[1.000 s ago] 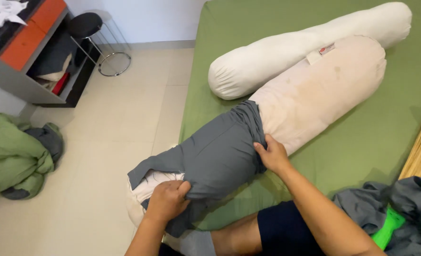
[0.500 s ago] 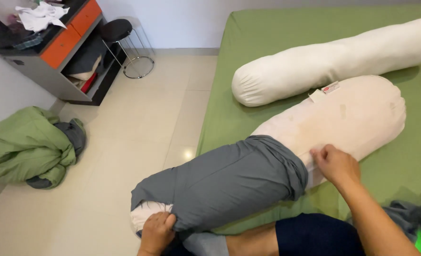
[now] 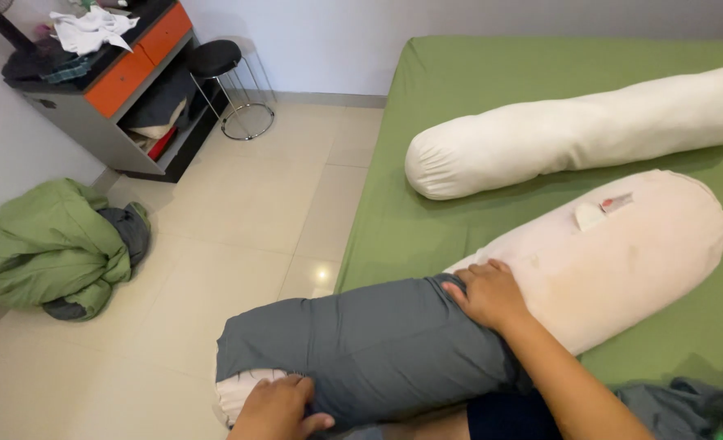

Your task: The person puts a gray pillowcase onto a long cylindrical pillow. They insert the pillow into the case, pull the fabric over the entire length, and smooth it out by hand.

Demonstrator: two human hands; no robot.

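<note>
Right hand (image 3: 490, 295) clamped on upper hem of grey cover (image 3: 361, 350), fingers curled over the edge where it meets bare bolster fabric. Left hand (image 3: 278, 409) pressed on cover's lower end, beside exposed white bolster tip; fingers together, whether actually pinching cloth cannot tell.

Green bed (image 3: 459, 106) fills right half of view. On it, cream bolster (image 3: 622, 253): long, thick cylinder, pinkish-cream, faint yellowish stains mid-body, rounded far end. Near half sleeved in grey cover, far half bare. Near end hangs past bed edge over tiled floor (image 3: 231, 212), close to person's lap. Long axis diagonal: lower left to upper right, sleeved end toward camera, bare end toward far right.

White bolster (image 3: 573, 130) uncovered, lying behind, roughly parallel, gathered end facing left. Just beside cream bolster, not clearly touching.

Green bedding heap (image 3: 48, 244) on floor at left wall, grey piece tucked in it. Grey cabinet (image 3: 92, 106) with orange drawer fronts upper left, white cloth on top. Black round stool (image 3: 223, 73) with chrome frame beside it.

Labels: small white tag (image 3: 590, 216), rounded, plus short red-and-grey strip (image 3: 617, 201), both on top of cream bolster near far end. Print too small to read.
</note>
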